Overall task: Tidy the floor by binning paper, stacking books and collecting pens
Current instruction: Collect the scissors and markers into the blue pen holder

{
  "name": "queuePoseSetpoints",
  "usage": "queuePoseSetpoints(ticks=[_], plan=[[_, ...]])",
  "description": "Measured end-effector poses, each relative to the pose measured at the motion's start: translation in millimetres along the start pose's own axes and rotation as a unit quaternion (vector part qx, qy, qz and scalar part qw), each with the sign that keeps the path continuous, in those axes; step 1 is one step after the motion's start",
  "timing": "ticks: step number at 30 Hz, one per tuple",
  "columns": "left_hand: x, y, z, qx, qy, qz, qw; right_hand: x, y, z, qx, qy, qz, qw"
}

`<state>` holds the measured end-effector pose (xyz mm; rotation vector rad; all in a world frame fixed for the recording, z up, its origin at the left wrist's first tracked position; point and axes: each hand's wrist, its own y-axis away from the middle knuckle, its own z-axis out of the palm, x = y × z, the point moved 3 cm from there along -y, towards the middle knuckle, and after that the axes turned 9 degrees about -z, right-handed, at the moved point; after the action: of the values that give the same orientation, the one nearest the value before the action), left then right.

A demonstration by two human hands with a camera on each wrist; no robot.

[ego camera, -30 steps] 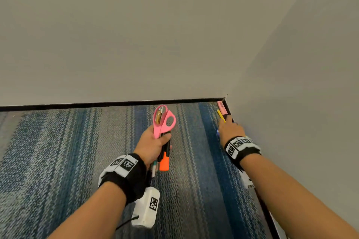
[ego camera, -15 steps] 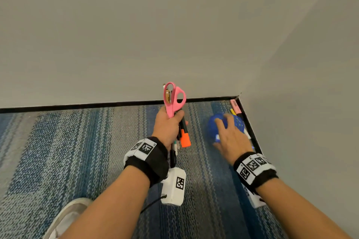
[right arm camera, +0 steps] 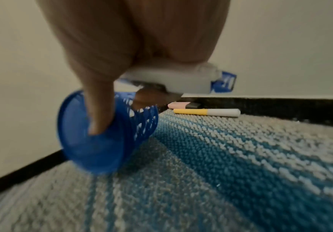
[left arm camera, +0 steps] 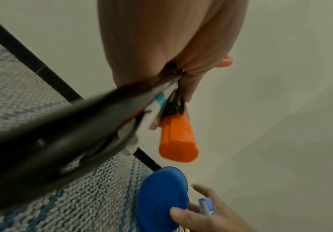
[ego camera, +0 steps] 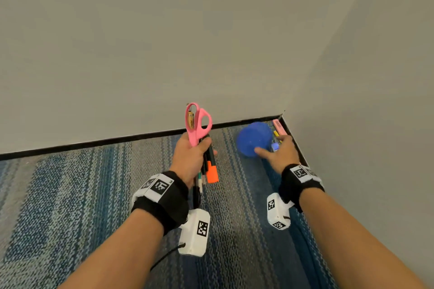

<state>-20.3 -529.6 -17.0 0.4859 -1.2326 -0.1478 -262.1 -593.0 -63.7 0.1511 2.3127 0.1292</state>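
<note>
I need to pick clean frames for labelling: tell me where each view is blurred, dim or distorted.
Head view: evenly lit and sharp, wide-angle bend at the edges; the scissors read clearly. Left wrist view: dim, a close dark blade smeared out of focus, the orange marker fairly crisp. Right wrist view: the blue mesh cup and the right hand are motion-blurred, the carpet sharper.

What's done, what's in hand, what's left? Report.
Done: the left hand already grips a bundle: pink scissors, an orange highlighter and pens. In hand: the right hand holds a blue-capped pen and the tipped blue mesh cup. Left: a pink highlighter and yellow pen by the skirting. No books or paper in view.
</note>
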Motion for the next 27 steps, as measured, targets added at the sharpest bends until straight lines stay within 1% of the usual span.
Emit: queuePoseSetpoints(ticks=[2, 3, 4, 6, 7, 8, 11, 14, 16, 19, 21, 22, 24, 27], plan=[[1.2, -2.0, 1.8, -0.007, 0.002, 0.002, 1.000, -7.3, 6.4, 8.5, -0.108, 0.009, -0.068, 0.992], [0.8, -3.0, 1.8, -0.009, -0.001, 0.003, 1.000, -9.8, 9.5, 12.9, -0.131, 0.007, -0.095, 0.987], [0.5, -4.0, 0.9, -0.009, -0.002, 0.004, 1.000, -14.1, 12.0, 17.2, -0.121, -0.004, -0.109, 0.987], [-1.6, -6.0, -3.6, -0.002, -0.001, 0.004, 1.000, -21.2, 10.7, 25.6, -0.060, -0.008, -0.120, 0.991], [-2.6, -6.8, -7.5, 0.004, -0.005, 0.006, 1.000, -24.4, 7.6, 30.9, -0.046, 0.011, -0.119, 0.992], [-2.7, -7.0, -11.7, 0.011, -0.012, 0.009, 1.000, -28.4, 3.0, 37.3, -0.055, 0.036, -0.112, 0.992], [0.1, -7.8, -28.3, 0.032, -0.020, 0.015, 0.999, -45.8, -9.2, 58.4, -0.142, 0.052, -0.105, 0.983], [7.4, -8.6, -43.9, 0.050, -0.009, 0.017, 0.999, -66.5, -17.1, 73.7, -0.221, 0.066, -0.141, 0.963], [13.7, -9.5, -50.3, 0.057, -0.003, 0.028, 0.998, -80.1, -13.3, 82.9, -0.256, 0.114, -0.177, 0.943], [26.1, -10.9, -53.3, 0.064, 0.016, 0.059, 0.996, -93.2, 13.0, 94.4, -0.242, 0.173, -0.277, 0.914], [33.4, -14.4, -50.9, 0.074, 0.038, 0.081, 0.993, -92.8, 39.6, 99.5, -0.223, 0.213, -0.347, 0.886], [35.8, -16.1, -48.5, 0.080, 0.051, 0.092, 0.991, -89.2, 52.2, 100.7, -0.219, 0.235, -0.367, 0.873], [34.1, -22.0, -41.9, 0.092, 0.074, 0.109, 0.987, -77.8, 68.8, 102.2, -0.207, 0.268, -0.380, 0.861], [7.5, -28.4, -32.7, 0.103, 0.075, 0.100, 0.987, -61.0, 78.8, 100.3, -0.173, 0.271, -0.373, 0.870]])
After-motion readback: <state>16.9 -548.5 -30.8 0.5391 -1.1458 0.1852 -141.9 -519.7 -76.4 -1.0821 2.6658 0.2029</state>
